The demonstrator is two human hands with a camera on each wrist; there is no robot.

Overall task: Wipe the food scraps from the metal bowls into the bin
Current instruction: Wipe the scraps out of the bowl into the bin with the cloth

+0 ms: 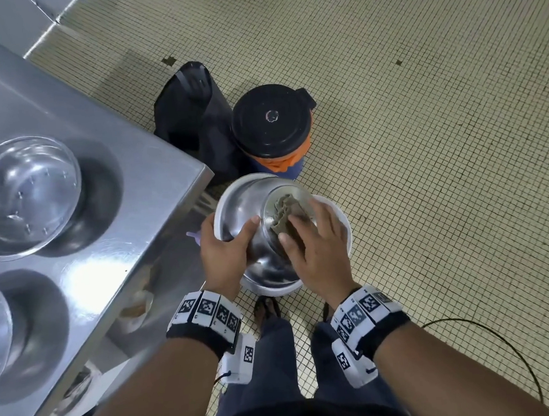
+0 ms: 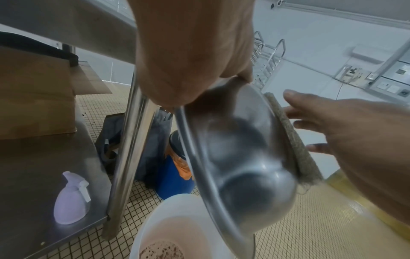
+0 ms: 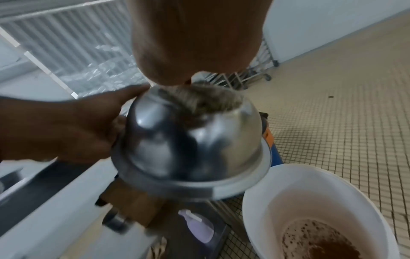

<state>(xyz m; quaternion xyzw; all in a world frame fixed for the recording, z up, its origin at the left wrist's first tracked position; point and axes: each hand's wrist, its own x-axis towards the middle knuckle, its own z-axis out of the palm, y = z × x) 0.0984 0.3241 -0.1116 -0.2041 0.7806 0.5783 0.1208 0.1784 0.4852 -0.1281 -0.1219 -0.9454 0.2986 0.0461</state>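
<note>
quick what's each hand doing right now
Left hand: grips the metal bowl by its rim.
Right hand: open, straight fingers pressing the cloth on the bowl's bottom.

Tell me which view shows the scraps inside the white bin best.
The right wrist view: it looks down into the white bin, showing brown scraps on its bottom. The left wrist view catches only a speckled edge at the frame bottom. In the head view the metal bowl covers the bin's inside.

Bowl upturned, base up, tilted, above and left of white bin. Left hand grips its rim from the left. Right hand presses grey-green cloth on the base. Brown scraps in bin bottom. Lilac spray bottle on shelf below.
</note>
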